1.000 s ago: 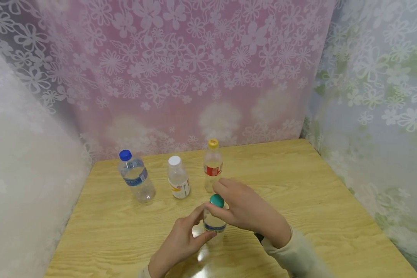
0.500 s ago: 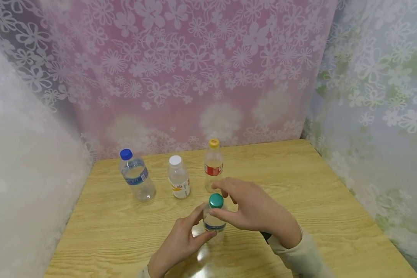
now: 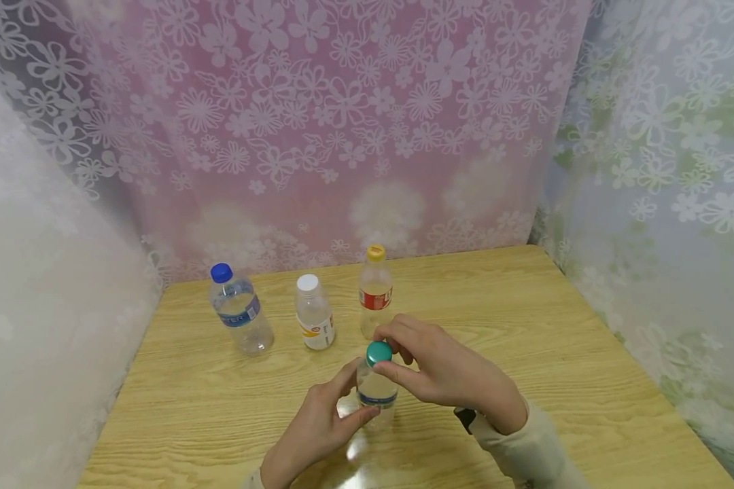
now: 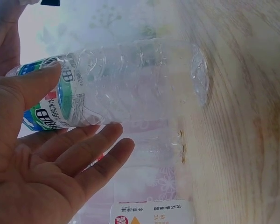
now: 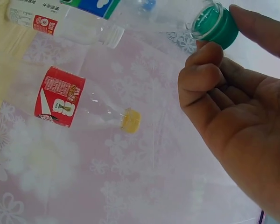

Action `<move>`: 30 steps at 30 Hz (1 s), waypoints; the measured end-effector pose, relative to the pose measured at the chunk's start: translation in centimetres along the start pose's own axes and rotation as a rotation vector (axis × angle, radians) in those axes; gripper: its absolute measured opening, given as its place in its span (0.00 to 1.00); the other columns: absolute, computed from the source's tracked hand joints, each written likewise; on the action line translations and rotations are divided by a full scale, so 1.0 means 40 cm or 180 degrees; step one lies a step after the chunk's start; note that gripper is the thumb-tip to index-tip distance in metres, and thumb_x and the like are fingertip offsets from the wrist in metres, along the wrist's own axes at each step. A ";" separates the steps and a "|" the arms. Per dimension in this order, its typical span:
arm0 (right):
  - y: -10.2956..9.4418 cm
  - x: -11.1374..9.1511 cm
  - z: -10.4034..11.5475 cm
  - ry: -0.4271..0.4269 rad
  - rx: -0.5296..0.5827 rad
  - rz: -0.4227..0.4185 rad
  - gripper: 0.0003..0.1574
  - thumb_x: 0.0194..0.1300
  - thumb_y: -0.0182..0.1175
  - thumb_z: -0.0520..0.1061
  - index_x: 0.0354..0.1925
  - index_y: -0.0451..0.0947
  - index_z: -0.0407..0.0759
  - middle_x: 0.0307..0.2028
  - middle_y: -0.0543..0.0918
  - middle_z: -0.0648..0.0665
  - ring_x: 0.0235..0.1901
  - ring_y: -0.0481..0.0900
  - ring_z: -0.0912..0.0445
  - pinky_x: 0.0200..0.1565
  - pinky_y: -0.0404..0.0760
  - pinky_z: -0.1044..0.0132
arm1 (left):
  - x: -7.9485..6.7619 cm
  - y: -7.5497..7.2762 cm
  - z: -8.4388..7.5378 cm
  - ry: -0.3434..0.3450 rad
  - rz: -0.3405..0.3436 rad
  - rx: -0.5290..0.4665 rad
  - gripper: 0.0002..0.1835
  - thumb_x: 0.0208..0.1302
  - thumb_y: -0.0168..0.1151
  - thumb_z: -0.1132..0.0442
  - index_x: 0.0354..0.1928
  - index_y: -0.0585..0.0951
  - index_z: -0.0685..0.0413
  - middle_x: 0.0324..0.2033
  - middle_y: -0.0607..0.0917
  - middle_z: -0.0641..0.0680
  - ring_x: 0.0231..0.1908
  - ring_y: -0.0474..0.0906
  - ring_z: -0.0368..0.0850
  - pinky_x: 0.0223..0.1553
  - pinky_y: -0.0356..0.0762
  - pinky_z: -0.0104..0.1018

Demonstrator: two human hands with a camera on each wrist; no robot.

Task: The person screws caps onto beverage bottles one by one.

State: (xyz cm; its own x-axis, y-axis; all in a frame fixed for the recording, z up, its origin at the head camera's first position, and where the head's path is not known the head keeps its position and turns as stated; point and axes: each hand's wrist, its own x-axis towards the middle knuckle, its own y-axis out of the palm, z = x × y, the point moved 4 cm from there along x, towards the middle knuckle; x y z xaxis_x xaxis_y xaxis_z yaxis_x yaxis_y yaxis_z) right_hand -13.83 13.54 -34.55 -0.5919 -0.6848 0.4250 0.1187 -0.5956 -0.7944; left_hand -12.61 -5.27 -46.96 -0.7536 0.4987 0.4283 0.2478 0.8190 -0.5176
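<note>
A clear plastic bottle (image 3: 377, 388) with a green cap (image 3: 379, 353) stands upright on the wooden table. My left hand (image 3: 318, 418) grips it from the left; in the left wrist view the thumb lies across the bottle's label (image 4: 49, 95), with the fingers behind. The bottle's see-through base (image 4: 199, 74) shows at the tabletop there. On the cap, my right hand (image 3: 446, 367) has its thumb at the near side and its curled index finger at the far side. The right wrist view shows this pinch on the green cap (image 5: 217, 27), which sits on the bottle's neck.
Behind stand a blue-capped bottle (image 3: 240, 316), a white-capped bottle (image 3: 315, 319) and a yellow-capped bottle (image 3: 376, 292) with a red label. The last is just beyond my right hand. Flowered curtains (image 3: 342, 136) hang around the wooden table (image 3: 526, 326).
My right hand loosened from the green cap and drew back a little to the right, then came back to pinch it. The left hand has kept its grip on the bottle.
</note>
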 end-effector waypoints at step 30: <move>0.053 -0.064 -0.053 0.0311 0.0275 -0.0035 0.29 0.70 0.72 0.51 0.66 0.76 0.53 0.53 0.84 0.56 0.45 0.82 0.63 0.44 0.87 0.65 | -0.001 0.006 0.001 -0.0168 -0.0006 0.0031 0.38 0.70 0.72 0.54 0.78 0.66 0.36 0.60 0.88 0.47 0.59 0.86 0.48 0.50 0.90 0.54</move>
State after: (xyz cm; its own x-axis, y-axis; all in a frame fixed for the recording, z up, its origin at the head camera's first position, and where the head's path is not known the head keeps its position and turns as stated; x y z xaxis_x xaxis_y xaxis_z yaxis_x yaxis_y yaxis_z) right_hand -13.77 14.93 -38.25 -0.6679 -0.6365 0.3858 0.1776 -0.6396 -0.7479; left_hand -12.56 -5.10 -47.14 -0.7852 0.4813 0.3896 0.2406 0.8169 -0.5242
